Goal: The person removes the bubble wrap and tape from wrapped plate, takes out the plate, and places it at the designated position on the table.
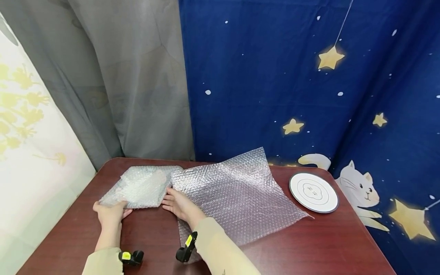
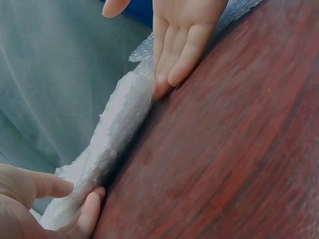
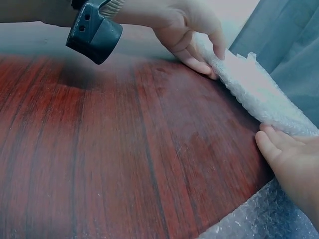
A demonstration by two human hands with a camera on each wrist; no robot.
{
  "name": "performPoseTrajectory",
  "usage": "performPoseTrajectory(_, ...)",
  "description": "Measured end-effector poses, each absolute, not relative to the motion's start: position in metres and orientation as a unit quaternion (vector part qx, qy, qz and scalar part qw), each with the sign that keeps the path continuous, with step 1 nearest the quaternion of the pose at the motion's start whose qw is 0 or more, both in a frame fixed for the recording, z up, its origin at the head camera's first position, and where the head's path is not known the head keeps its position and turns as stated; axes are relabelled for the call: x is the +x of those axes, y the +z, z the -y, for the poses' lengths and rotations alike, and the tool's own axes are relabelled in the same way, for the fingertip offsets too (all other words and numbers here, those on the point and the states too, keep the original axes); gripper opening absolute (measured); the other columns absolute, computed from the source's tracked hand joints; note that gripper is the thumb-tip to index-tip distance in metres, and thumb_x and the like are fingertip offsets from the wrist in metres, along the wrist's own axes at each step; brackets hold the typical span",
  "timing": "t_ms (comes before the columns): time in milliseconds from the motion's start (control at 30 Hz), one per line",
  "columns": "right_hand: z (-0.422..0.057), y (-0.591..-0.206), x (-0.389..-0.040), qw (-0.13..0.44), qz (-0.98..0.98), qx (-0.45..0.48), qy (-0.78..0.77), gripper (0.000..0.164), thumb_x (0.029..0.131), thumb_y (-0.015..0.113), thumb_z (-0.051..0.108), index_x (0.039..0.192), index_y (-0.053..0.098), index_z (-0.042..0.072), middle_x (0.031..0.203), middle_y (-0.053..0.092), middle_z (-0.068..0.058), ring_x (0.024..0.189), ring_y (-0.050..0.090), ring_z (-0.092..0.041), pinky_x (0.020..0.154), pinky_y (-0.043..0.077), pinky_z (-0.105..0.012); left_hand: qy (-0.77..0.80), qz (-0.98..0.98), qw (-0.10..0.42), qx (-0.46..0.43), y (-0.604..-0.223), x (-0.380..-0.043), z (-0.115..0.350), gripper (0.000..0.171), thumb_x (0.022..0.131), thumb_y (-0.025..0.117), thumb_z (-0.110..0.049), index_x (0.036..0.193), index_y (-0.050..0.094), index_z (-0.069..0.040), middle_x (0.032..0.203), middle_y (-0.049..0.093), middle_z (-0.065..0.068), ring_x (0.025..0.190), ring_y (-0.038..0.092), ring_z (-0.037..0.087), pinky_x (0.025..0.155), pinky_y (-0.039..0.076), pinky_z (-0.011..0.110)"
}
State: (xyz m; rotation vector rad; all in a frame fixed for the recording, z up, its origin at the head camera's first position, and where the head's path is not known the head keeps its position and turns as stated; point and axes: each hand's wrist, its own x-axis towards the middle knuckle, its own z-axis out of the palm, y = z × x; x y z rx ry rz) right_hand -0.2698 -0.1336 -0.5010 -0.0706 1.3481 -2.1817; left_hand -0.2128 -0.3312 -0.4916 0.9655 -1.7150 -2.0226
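A flat bundle in bubble wrap (image 1: 144, 187) lies at the back left of the table; what is inside shows only as a pale shape. At its near left corner my left hand (image 1: 109, 214) grips it, thumb above and fingers beneath the edge. My right hand (image 1: 182, 204) touches the bundle's right end with nearly straight fingers, as the left wrist view also shows. Beside that hand, a loose sheet of bubble wrap (image 1: 237, 202) spreads over the middle of the table, partly hidden under my right forearm.
A white plate with a dark rim (image 1: 313, 193) sits at the right of the reddish-brown table (image 1: 309, 248). Behind the table hang a grey curtain (image 1: 144, 95) and a blue star-patterned curtain (image 1: 254, 95). Both wrists carry small black cameras.
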Motion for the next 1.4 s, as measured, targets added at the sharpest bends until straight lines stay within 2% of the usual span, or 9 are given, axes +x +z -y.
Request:
performPoseTrajectory(567, 0.137, -0.497, -0.274, 0.296, -0.497, -0.035, -0.815, 0.060, 0.101, 0.044, 0.022, 0.143, 0.022, -0.016, 0.138, 0.033, -0.041, 0.127, 0.037, -0.050, 0.102, 0.035, -0.050, -0.725, 0.590, 0.151, 0.323, -0.493, -0.214, 0.333, 0.107, 0.085, 0.058, 0.013, 0.148, -0.023, -0.018, 0.153, -0.003, 0.023, 0.056, 0.061, 0.010, 0.061, 0.055, 0.027)
performPoseTrajectory(1000, 0.137, -0.495, -0.273, 0.297, -0.501, -0.037, -0.812, 0.055, 0.101, 0.046, 0.021, 0.141, 0.029, -0.013, 0.134, 0.042, -0.036, 0.126, 0.042, -0.045, 0.101, 0.038, -0.047, -0.733, 0.590, 0.141, 0.308, -0.493, -0.213, 0.338, 0.114, 0.083, 0.058, 0.017, 0.145, -0.031, -0.020, 0.154, -0.013, 0.020, 0.058, 0.061, 0.009, 0.062, 0.055, 0.027)
performPoseTrajectory(1400, 0.140, -0.491, -0.272, 0.299, -0.494, -0.041, -0.815, 0.054, 0.100, 0.048, 0.020, 0.139, 0.033, -0.015, 0.133, 0.047, -0.032, 0.125, 0.044, -0.042, 0.101, 0.038, -0.046, -0.740, 0.591, 0.136, 0.290, -0.494, -0.207, 0.344, 0.117, 0.084, 0.058, 0.016, 0.144, -0.033, -0.026, 0.154, -0.019, 0.020, 0.068, 0.061, 0.006, 0.066, 0.055, 0.028)
